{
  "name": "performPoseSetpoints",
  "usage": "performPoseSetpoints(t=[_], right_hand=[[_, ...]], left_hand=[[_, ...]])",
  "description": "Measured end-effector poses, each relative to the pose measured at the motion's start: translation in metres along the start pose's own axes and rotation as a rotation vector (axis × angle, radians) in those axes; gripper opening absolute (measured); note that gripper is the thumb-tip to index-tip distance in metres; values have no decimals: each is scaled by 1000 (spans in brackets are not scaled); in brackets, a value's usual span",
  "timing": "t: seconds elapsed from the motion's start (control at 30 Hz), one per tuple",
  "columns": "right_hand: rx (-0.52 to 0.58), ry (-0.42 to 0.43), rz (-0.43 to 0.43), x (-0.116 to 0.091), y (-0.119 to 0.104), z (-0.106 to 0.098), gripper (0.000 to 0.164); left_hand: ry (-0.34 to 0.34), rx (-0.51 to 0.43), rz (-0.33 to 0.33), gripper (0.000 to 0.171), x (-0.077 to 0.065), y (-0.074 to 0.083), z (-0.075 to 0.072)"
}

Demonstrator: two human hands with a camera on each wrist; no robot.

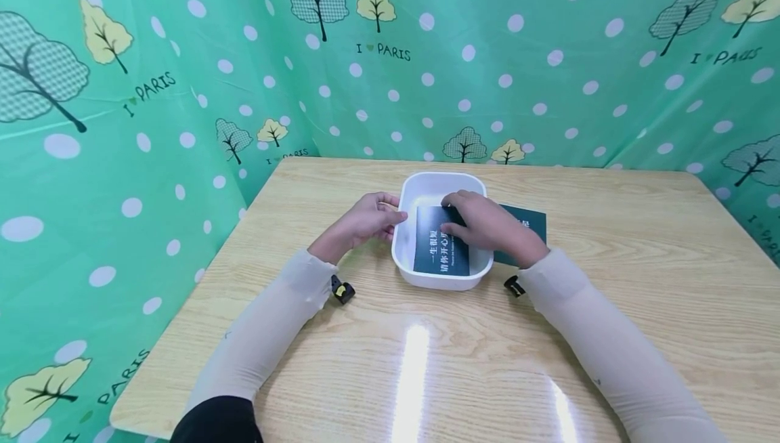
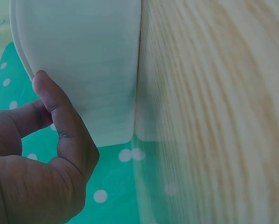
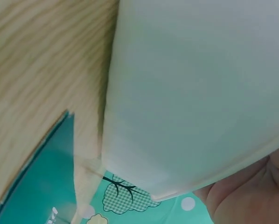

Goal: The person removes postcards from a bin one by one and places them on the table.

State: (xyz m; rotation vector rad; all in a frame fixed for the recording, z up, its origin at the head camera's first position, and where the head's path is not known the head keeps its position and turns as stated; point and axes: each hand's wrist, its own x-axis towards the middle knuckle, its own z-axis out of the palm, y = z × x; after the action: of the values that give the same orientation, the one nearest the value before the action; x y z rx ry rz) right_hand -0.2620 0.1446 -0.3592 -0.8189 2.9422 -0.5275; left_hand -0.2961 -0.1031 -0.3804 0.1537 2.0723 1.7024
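Nearest, well back from the left grip (image 1: 368, 219) along the same arm, a band of black fabric (image 1: 216, 423) circles a pale left sleeve (image 1: 262, 334); a pale right sleeve (image 1: 609, 341) runs up to the right grip (image 1: 487, 223). Bright reflections (image 1: 411, 382) streak the table (image 1: 640, 240) on the near side of both grips. Just behind each grip, by the wrist, shows a small black device, the left device (image 1: 342, 290) bearing a yellow mark, the right device (image 1: 514, 286) partly covered by its sleeve. Between the grips stands a white tub (image 1: 445, 282), upright on the table. The left grip pinches its left rim, thumb over the edge and fingers outside. The right grip reaches over the opposite rim, thumb and bent fingers at a dark green booklet (image 1: 432, 246) with white characters, inside the tub; whether they grasp it or merely touch it cannot be told. Beneath the right grip's wrist, just right of the tub, a second green booklet (image 1: 530, 219) lies on the table, partly hidden by the arm. Beyond both grips, past the table's far edge, hangs a green curtain (image 1: 536, 57) with white dots, printed trees and "PARIS" lettering.
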Motion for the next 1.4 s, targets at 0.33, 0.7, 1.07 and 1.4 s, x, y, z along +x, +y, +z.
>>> performPoseSetpoints(t=[0.33, 0.7, 1.07, 1.4], right_hand=[[105, 97, -69, -6, -6, -8, 26], [311, 124, -77, -15, -12, -27, 21], [316, 329, -115, -29, -4, -52, 18], [168, 699, -157, -38, 10, -75, 19]], left_hand=[[6, 4, -5, 36, 0, -1, 0], [6, 18, -4, 37, 0, 0, 0], [-1, 4, -7, 39, 0, 0, 1], [-6, -5, -6, 37, -1, 0, 0]])
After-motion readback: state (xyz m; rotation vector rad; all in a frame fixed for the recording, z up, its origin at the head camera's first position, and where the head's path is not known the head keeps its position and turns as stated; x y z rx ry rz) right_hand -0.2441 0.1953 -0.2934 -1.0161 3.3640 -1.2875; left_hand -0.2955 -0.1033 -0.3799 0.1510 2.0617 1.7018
